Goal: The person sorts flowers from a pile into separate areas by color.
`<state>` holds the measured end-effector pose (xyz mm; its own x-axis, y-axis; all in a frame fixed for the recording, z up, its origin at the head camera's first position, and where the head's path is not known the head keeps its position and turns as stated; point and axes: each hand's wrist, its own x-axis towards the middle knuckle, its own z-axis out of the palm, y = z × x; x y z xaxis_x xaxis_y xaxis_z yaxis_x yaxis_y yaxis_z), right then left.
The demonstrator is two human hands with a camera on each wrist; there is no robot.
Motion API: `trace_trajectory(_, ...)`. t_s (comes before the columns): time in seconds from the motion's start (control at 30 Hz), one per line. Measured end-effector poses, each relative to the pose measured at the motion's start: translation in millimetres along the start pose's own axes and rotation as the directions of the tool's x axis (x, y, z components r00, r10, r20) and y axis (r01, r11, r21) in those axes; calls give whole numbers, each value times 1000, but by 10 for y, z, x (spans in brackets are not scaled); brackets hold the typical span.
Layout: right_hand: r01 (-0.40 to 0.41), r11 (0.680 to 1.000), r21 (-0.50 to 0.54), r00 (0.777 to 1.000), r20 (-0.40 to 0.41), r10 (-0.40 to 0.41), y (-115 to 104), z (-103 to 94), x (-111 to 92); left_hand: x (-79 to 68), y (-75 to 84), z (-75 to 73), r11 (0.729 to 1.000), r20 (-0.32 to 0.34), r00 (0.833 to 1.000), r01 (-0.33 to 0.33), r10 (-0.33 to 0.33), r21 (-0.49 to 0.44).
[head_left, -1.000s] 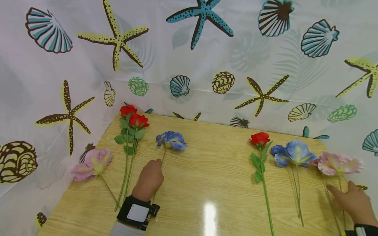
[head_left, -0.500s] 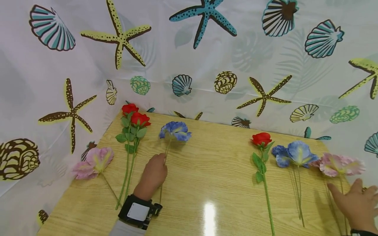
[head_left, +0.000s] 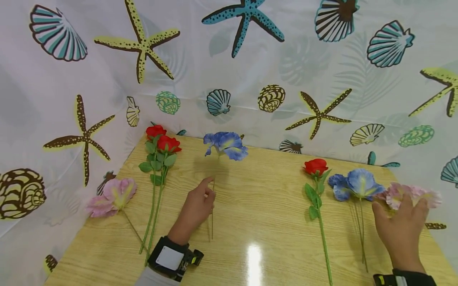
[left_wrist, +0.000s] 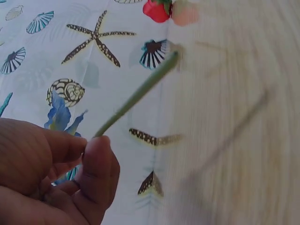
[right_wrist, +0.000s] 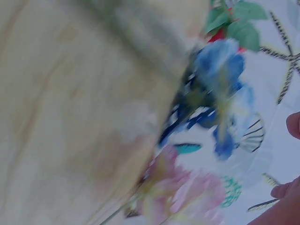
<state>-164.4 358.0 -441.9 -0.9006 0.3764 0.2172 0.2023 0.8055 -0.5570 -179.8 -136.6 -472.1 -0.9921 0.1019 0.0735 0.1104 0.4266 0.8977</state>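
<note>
- The left hand [head_left: 196,208], at eight o'clock in the head view, pinches the stem [left_wrist: 136,101] of one blue flower [head_left: 226,145]; its bloom is raised at one o'clock from the hand.
- The right hand [head_left: 402,228] grasps nothing, its fingers spread; pink flowers [head_left: 396,192] lie at twelve o'clock, partly covered by it. Contact I cannot tell.
- Only the left wrist view shows clearly the stem's lower end and its separate shadow [left_wrist: 229,136] on the table [head_left: 279,214].
- The right wrist view cuts its hand to fingertips at three o'clock; a greenish blur [right_wrist: 131,35] is perhaps another stalk.
</note>
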Motion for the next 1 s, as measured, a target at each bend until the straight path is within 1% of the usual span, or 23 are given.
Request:
trace_trajectory(0.07, 52, 995, 88, 998, -43, -48, -162, 39, -17, -10, 47, 31, 999, 2, 1000, -7, 7, -51)
trace_trajectory(0.17, 105, 979, 174, 990, -106, -88, -407, 119, -65, -25, 109, 93, 994, -16, 1000, -11, 10, -109)
trace_trajectory(0.2, 105, 976, 191, 990, -108, -86, -481, 149, -92, -30, 129, 120, 993, -27, 1000, -13, 9, -121)
trace_trajectory(0.27, 64, 976, 207, 995, -90, -47, -611, 207, -178, -44, 165, 182, 989, -39, 999, -12, 7, -146)
trace_trajectory(0.37, 21, 977, 211, 999, -40, -12, -769, 283, -311, -66, 209, 272, 984, -31, 999, -24, 19, -179)
trace_trajectory(0.4, 20, 978, 205, 1000, -24, -16, -817, 310, -351, -72, 217, 299, 982, -24, 999, -28, 24, -185)
trace_trajectory(0.47, 40, 973, 228, 999, 15, -44, -915, 380, -421, -80, 230, 338, 980, -16, 999, -45, 43, -195)
trace_trajectory(0.57, 67, 947, 316, 990, 99, -104, -1088, 531, -506, -86, 245, 371, 979, -19, 998, -67, 65, -191)
trace_trajectory(0.67, 59, 910, 411, 974, 177, -144, -1288, 704, -564, -90, 262, 398, 979, -13, 996, -86, 85, -184)
trace_trajectory(0.73, 49, 886, 461, 963, 215, -165, -1434, 814, -597, -97, 281, 415, 980, -6, 996, -91, 92, -177)
trace_trajectory(0.8, 45, 860, 509, 950, 244, -194, -1578, 912, -629, -102, 296, 436, 983, -14, 995, -104, 103, -149)
trace_trajectory(0.9, 56, 830, 555, 929, 276, -246, -1766, 1040, -688, -119, 312, 464, 987, -40, 992, -123, 119, -100)
trace_trajectory(1.0, 71, 817, 573, 916, 287, -281, -1902, 1139, -752, -141, 326, 500, 986, -50, 987, -154, 151, -68)
